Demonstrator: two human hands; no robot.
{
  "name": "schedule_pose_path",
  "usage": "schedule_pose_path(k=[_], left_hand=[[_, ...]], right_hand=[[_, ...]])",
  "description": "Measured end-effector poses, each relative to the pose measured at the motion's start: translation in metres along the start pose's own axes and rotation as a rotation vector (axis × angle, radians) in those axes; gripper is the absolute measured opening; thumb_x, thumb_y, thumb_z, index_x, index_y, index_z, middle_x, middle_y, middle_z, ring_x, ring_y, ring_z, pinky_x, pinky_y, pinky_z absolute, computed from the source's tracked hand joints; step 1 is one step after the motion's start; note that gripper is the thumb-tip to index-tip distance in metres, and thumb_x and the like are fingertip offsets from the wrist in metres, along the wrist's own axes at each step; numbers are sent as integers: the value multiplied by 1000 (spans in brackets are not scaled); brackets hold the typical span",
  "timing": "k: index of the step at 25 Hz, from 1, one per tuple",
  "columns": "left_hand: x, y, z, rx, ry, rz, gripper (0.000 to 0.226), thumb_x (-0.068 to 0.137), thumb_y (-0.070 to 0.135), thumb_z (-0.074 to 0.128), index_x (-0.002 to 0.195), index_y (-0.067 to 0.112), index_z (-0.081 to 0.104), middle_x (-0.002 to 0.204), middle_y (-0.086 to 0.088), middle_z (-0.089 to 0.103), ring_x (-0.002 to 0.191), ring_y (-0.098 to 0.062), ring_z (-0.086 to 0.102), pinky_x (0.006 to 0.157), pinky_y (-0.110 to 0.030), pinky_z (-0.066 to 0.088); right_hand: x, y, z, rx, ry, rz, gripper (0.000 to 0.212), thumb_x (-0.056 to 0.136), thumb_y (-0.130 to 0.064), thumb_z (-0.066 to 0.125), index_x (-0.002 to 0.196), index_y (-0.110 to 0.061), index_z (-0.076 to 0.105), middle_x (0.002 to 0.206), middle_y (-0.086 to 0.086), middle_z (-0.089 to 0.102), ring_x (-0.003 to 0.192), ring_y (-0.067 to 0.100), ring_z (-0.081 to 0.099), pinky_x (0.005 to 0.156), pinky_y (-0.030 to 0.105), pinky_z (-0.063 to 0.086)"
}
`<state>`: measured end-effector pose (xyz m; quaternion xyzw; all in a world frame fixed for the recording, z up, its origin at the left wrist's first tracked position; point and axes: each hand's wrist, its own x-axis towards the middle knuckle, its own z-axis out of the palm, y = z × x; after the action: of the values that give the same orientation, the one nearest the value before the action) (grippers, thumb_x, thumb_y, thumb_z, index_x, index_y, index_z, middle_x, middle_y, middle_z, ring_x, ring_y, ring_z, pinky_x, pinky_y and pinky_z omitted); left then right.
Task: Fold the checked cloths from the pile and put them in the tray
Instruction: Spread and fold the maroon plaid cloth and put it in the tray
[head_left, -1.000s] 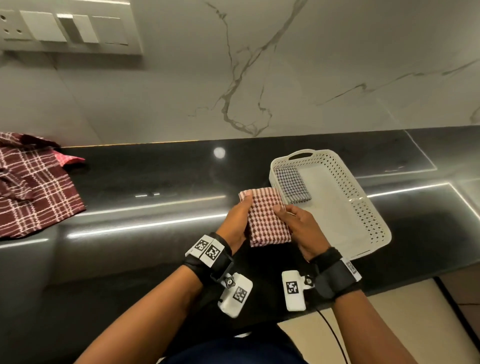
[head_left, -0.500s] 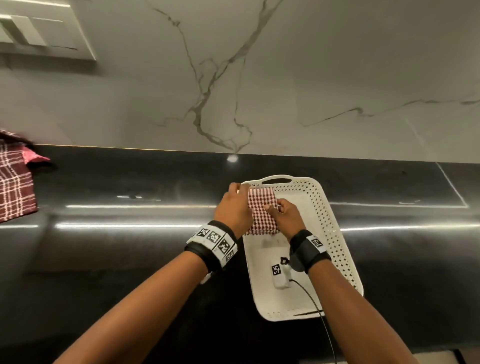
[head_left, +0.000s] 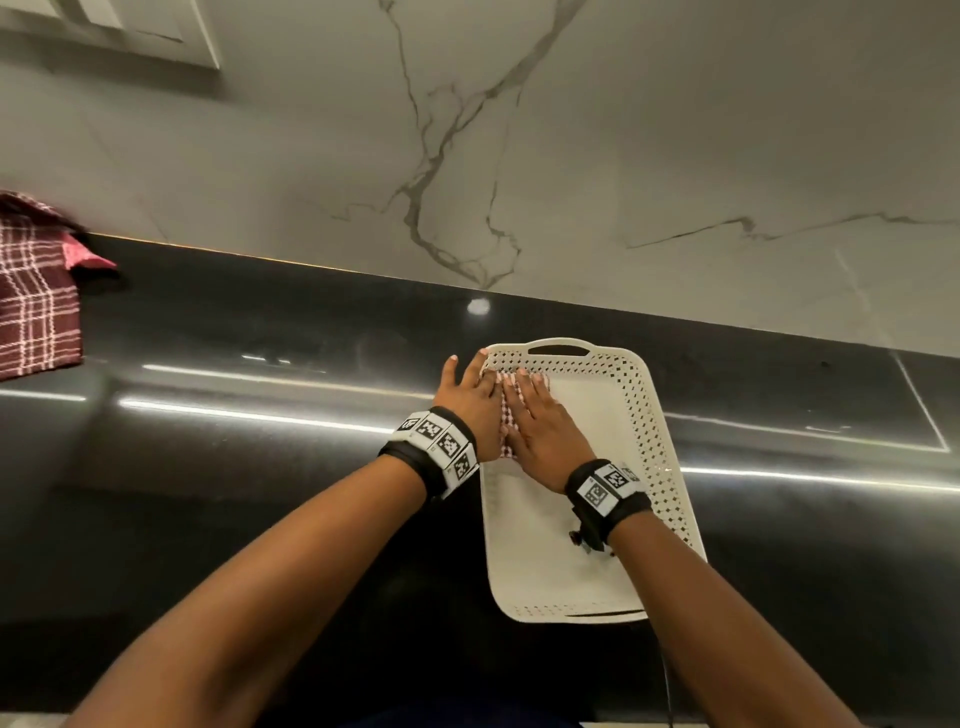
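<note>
A white perforated tray (head_left: 660, 447) sits on the black counter. A folded red-and-white checked cloth (head_left: 508, 422) lies in the tray's far left corner, mostly covered by my hands. My left hand (head_left: 470, 402) and my right hand (head_left: 540, 423) press flat on it side by side, fingers straight. The blue checked cloth seen earlier in that corner is hidden beneath. The pile of dark red checked cloths (head_left: 36, 306) lies at the far left of the counter.
A white marble wall (head_left: 571, 156) rises behind the black counter (head_left: 260, 467). A switch panel (head_left: 130, 26) is at the top left. A thin cable hangs from my right wrist band.
Both hands carried the folded red cloth right, into the tray, and laid it over the blue cloth. They have gone from pinching it to pressing it flat.
</note>
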<state>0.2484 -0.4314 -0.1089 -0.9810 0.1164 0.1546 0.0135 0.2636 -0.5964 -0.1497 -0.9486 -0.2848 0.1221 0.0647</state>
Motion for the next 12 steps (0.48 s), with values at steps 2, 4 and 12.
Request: schedule_pose_path(k=[2,4,12], left_hand=[[-3,-7,-8,-67,19,41,85,90,57,45,156,13,15,164,-9,15,152,-29,-4,119,-60,-3],[-14,-20,-11,-208,84,108,72,92,46,48,153,15,24,162,-7,20,152,-27,2,120,-57,1],[-144,-202,31,-609,294,28,43,94,34,59,133,16,55,136,-5,57,135,-24,40,114,-30,26]], right_hand=[[0,-9,-12,54,-2,37,65,105,-36,36,159,-14,6,167,10,-1,154,28,-5,125,44,10],[1,-20,-32,189,57,69,62,102,-29,49,156,-10,26,164,12,18,153,29,11,125,39,13],[63,-220,-76,637,442,87,18,92,-23,68,110,-19,70,102,-6,71,97,14,65,89,29,51]])
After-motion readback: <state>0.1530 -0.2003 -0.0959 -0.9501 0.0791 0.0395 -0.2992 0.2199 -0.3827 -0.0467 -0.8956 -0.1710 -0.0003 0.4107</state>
